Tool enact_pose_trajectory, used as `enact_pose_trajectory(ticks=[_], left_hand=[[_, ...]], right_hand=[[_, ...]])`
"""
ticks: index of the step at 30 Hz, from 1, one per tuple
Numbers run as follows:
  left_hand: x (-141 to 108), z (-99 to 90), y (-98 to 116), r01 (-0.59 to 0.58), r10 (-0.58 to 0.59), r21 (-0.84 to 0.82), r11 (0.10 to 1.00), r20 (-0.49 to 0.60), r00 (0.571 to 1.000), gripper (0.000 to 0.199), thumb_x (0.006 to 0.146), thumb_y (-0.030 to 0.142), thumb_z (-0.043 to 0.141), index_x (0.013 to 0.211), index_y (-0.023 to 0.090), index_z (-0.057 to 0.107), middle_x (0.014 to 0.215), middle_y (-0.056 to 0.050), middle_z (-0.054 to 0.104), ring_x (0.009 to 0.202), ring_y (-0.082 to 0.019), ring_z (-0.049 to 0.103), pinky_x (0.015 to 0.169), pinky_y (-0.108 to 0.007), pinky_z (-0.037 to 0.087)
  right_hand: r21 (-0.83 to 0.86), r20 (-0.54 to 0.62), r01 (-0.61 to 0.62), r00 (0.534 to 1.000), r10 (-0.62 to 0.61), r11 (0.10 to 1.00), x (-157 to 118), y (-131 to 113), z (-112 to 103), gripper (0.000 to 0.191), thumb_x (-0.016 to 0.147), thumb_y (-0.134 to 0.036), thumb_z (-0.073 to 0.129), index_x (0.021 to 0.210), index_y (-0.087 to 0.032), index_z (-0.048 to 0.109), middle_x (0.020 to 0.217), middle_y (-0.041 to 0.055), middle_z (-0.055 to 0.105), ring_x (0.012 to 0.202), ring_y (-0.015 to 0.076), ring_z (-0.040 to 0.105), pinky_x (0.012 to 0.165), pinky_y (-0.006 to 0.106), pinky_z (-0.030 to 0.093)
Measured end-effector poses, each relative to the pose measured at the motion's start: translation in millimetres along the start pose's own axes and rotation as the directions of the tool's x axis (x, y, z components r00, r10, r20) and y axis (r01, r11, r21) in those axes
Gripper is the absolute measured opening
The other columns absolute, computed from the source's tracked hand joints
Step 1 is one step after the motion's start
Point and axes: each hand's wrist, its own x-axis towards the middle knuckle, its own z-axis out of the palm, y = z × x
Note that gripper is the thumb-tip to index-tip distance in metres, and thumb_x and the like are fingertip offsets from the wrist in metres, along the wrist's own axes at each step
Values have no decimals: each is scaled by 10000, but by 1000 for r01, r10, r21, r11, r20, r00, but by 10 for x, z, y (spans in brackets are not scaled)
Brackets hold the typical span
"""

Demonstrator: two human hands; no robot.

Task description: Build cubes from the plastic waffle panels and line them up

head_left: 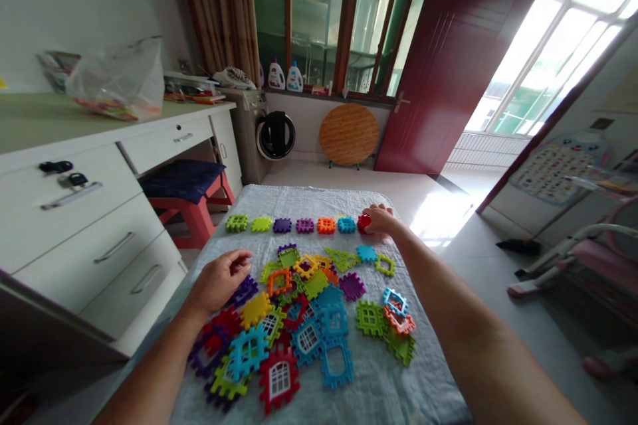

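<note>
At the right end of a row of coloured blocks, my right hand (pixel 379 219) has its fingers closed round a red block (pixel 363 223). Leftward from it the row runs light blue (pixel 345 225), orange (pixel 325 226), purple (pixel 305 226), dark violet (pixel 282 225), lime (pixel 261 224) and green (pixel 236 223). My left hand (pixel 225 279) hovers at the left edge of the loose pile, fingers curled, near a dark purple piece (pixel 244 290); whether it holds anything is hidden. Flat toothed pieces overlap in the pile, among them a yellow one (pixel 256 309) and a red one with a white window (pixel 279 380).
Grey-blue cloth (pixel 319 198) covers the low surface under the pieces. On the left stand a white desk (pixel 100 212) and a red stool (pixel 197 212) with a dark cushion. A round wooden board (pixel 349 134) leans at the back wall, beside a red door (pixel 448 66).
</note>
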Motion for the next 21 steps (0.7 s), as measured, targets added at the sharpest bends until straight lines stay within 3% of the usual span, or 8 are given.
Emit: enact_pose_trajectory(ticks=[4, 10, 16, 21], left_hand=[[6, -6, 2, 8, -8, -1, 1000, 0, 1000, 391, 744, 469, 534, 998, 196, 651, 865, -32, 716, 795, -196, 666, 751, -265, 523], [-3, -6, 87, 5, -5, -8, 1000, -2, 1000, 410, 720, 497, 535, 973, 196, 652, 816, -26, 712, 752, -197, 658, 712, -272, 524], [-16, 0, 102, -3, 3, 0, 1000, -5, 1000, 428, 701, 499, 540, 978, 192, 652, 886, -46, 719, 756, -197, 651, 725, -282, 525], [-16, 5, 100, -36, 34, 30, 999, 44, 998, 407, 684, 511, 556, 926, 201, 662, 889, -48, 717, 765, -204, 646, 751, -296, 520]], right_hand=[[50, -79, -52, 995, 56, 997, -143, 47, -48, 601, 679, -351, 645, 1258, -215, 561, 1219, 112, 547, 1105, 303, 448, 904, 402, 338], [238, -213, -61, 971, 113, 969, -659, 111, -39, 436, 751, -308, 584, 1180, -238, 612, 1190, 90, 573, 1079, 275, 484, 883, 373, 361], [374, -157, 19, 987, 43, 927, -1113, 168, 137, 280, 747, -194, 575, 1018, -170, 642, 931, 66, 643, 859, 183, 570, 779, 287, 419], [404, -40, 10, 999, 6, 915, -1246, 147, 400, 397, 641, -308, 726, 1007, -185, 634, 990, 65, 607, 854, 188, 560, 787, 304, 440]])
